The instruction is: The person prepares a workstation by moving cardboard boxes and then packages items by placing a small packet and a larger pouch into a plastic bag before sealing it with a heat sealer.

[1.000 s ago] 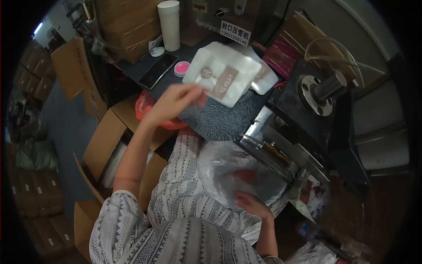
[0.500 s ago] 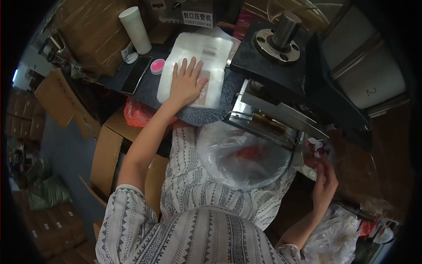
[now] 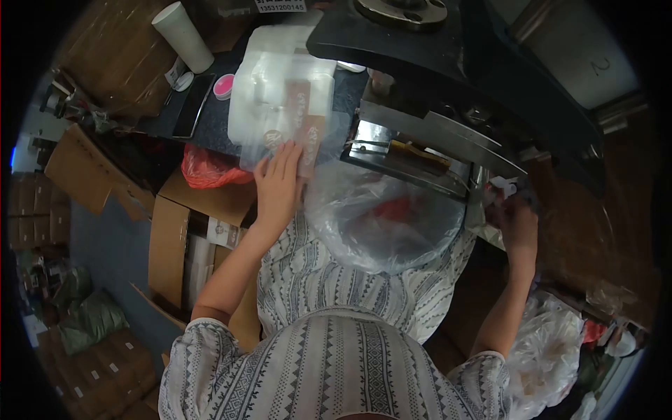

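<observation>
My left hand lies with its fingers outstretched on a clear plastic bag with brown print. That bag overlaps a stack of clear and white plastic bags and reaches toward the table's front edge. The left thumb is hidden. On the other side, my right hand reaches down into an opened plastic bag of small red, white and dark pieces. Its fingertips are dim and partly hidden, so I cannot make out a grip.
A metal press machine stands right of the bags. Further left are a pink-topped round tub, a phone and a white cylinder. A large clear plastic bag rests on my lap. An open carton stands lower left.
My left hand has drawn back toward me from the middle of the stack, and the printed bag has slid along under it. My right hand has moved slightly up, deeper among the small pieces.
</observation>
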`<state>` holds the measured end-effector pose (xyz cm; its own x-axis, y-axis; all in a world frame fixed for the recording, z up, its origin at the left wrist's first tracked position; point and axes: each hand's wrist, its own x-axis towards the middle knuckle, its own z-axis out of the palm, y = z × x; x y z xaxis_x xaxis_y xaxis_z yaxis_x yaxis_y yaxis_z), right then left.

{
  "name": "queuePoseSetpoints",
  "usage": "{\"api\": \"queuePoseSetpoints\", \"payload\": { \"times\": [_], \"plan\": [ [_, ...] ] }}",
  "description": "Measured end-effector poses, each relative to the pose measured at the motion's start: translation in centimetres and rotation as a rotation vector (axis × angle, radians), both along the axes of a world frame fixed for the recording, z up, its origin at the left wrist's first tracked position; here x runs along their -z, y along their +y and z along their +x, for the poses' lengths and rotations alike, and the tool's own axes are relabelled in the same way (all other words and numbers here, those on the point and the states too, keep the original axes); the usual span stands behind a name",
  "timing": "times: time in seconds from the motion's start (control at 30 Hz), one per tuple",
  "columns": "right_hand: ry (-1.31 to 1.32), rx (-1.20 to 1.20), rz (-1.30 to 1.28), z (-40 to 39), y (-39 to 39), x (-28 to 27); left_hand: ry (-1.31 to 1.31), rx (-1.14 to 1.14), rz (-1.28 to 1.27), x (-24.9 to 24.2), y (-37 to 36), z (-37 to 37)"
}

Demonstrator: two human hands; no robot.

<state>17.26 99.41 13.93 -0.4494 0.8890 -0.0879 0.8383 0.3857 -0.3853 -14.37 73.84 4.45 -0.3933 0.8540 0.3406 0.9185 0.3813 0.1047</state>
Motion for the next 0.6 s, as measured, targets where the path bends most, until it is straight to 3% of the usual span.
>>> {"api": "queuePoseSetpoints", "payload": {
  "times": [0.13, 0.23, 0.3, 0.33, 0.4, 0.43, 0.5, 0.53, 0.6],
  "plan": [
    [0.073, -0.114, -0.035, 1.2, -0.3, -0.8, -0.084, -0.012, 0.061, -2.3, -0.7, -0.4],
    [0.202, -0.066, -0.086, 1.9, -0.2, -0.3, -0.190, 0.005, 0.109, -4.7, -0.7, 0.9],
    [0.343, 0.155, -0.044, 0.4, -1.2, -1.5, -0.380, -0.055, 0.250, -5.3, -1.0, 2.8],
    [0.341, 0.148, -0.054, -0.3, -1.8, -1.8, -0.379, -0.066, 0.243, -5.7, -0.9, 3.8],
    [0.523, -0.140, -0.253, -1.9, -3.3, -2.3, -0.440, 0.020, 0.239, -6.6, -0.4, 5.8],
    [0.525, -0.142, -0.259, -3.1, -4.4, -2.8, -0.450, 0.040, 0.249, -6.8, 0.0, 6.3],
    [0.615, -0.471, -0.157, -5.7, -6.4, -3.6, -0.472, 0.041, 0.249, -7.1, 0.4, 7.0],
    [0.617, -0.469, -0.158, -6.3, -6.7, -3.4, -0.497, 0.042, 0.249, -7.2, 0.5, 7.3],
    [0.587, -0.673, 0.141, -7.2, -6.8, -2.7, -0.467, 0.053, 0.247, -7.6, 0.7, 7.7]
  ]
}}
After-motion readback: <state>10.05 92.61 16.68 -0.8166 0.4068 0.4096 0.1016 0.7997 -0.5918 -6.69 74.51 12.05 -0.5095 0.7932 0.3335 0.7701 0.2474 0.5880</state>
